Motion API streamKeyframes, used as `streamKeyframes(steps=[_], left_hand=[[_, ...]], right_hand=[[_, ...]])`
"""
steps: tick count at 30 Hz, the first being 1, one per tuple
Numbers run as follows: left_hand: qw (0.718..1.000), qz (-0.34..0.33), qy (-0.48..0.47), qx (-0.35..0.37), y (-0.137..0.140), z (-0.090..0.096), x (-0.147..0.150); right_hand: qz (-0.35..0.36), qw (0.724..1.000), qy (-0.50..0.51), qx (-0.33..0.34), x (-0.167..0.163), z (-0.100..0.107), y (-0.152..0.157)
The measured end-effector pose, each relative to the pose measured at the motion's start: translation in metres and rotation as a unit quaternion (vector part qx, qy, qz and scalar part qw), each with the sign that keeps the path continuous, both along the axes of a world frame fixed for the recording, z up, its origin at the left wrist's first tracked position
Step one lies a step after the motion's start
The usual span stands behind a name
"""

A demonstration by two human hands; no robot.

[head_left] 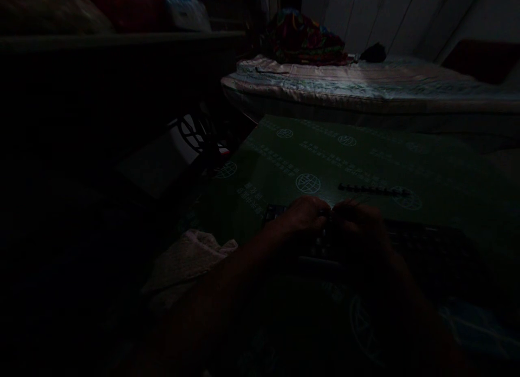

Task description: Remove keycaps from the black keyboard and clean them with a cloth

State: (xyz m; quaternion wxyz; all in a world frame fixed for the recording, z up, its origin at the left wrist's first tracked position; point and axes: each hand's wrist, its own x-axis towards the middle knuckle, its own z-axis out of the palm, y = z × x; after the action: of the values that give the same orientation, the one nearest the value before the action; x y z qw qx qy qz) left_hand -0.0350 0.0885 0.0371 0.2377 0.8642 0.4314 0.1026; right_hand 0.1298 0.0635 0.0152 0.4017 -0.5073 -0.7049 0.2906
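Observation:
A dark keyboard [430, 239] lies across a green printed board [276, 166], much of it lost in shadow. My left hand [306, 214] is over its left part, fingers bent and pressed together. Close against it, my right hand [359, 222] is closed too, and the fingertips of both hands nearly meet. Whatever small thing may be between the fingers is too dark to make out. Beyond the hands, a thin dark strip with a bumpy edge [374, 190] rests on the board.
A crumpled pale cloth [187, 260] lies left of my left forearm. Behind the board stands a bed [365, 84] with a heap of patterned fabric [304, 38]. At the left are a dark table edge [122, 40] and a spoked wheel [190, 133]. Blue checked fabric [479, 328] shows at lower right.

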Motion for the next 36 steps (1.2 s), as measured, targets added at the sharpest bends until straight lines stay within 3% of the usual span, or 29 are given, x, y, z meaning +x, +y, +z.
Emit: streamKeyframes(steps=[5,13,17,23,27,36], left_hand=[[1.000,0.009,-0.018,-0.013,0.001,-0.004,0.000],[0.994,0.042,-0.080,-0.058,0.001,-0.005,0.002],[0.992,0.049,-0.088,-0.075,0.001,-0.004,0.002],[0.993,0.046,-0.091,-0.056,0.004,-0.010,0.004],[0.993,0.044,-0.091,-0.054,0.005,-0.011,0.007],[0.997,0.034,-0.063,-0.012,0.007,-0.015,0.009]], right_hand=[[-0.013,0.998,-0.055,0.027,-0.002,0.000,0.001],[-0.031,0.992,0.083,-0.091,-0.004,0.003,-0.002],[-0.029,0.993,0.087,-0.081,-0.004,0.000,0.000],[-0.041,0.983,0.138,-0.112,-0.003,-0.003,-0.001],[-0.055,0.986,0.117,-0.102,-0.001,-0.002,0.002],[-0.068,0.978,0.169,-0.101,0.000,-0.011,0.004]])
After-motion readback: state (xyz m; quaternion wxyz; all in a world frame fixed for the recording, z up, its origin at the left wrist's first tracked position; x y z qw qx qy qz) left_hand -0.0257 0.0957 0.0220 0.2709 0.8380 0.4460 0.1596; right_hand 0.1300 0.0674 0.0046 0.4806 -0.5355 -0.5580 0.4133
